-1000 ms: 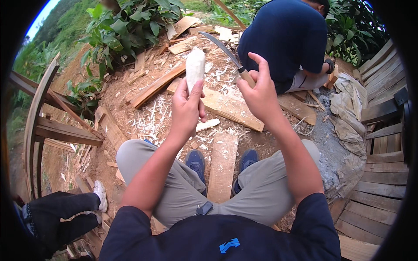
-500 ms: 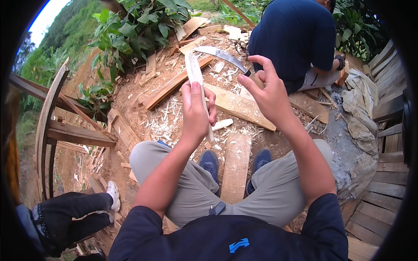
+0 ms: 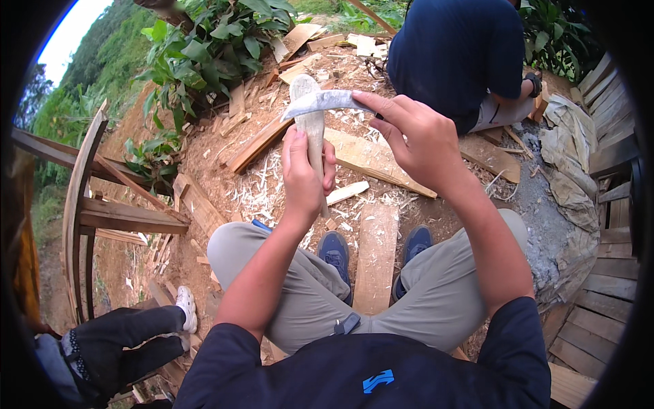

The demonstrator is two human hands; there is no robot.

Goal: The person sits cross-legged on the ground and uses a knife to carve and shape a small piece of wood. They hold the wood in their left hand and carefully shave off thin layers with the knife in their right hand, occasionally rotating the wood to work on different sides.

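A pale carved wooden piece, with a rounded upper end and narrow lower part, stands nearly upright in front of me. My left hand is closed around its lower half, thumb along the near side. The curved blade of a sickle-like knife crosses over the wood just below its rounded end, tip pointing left. Whether the edge touches the wood I cannot tell. My right hand grips the knife at the blade's base, index finger stretched along the back of the metal. The handle is mostly hidden by my fingers.
A plank lies between my shoes. Beyond it are boards and scattered shavings. A person in a dark blue shirt crouches at far right. Another person's legs are at lower left, below a wooden frame. Slatted wood borders the right.
My right hand has brought the blade left and lower, across the wooden piece. The piece has turned and now shows a broader, rounded face.
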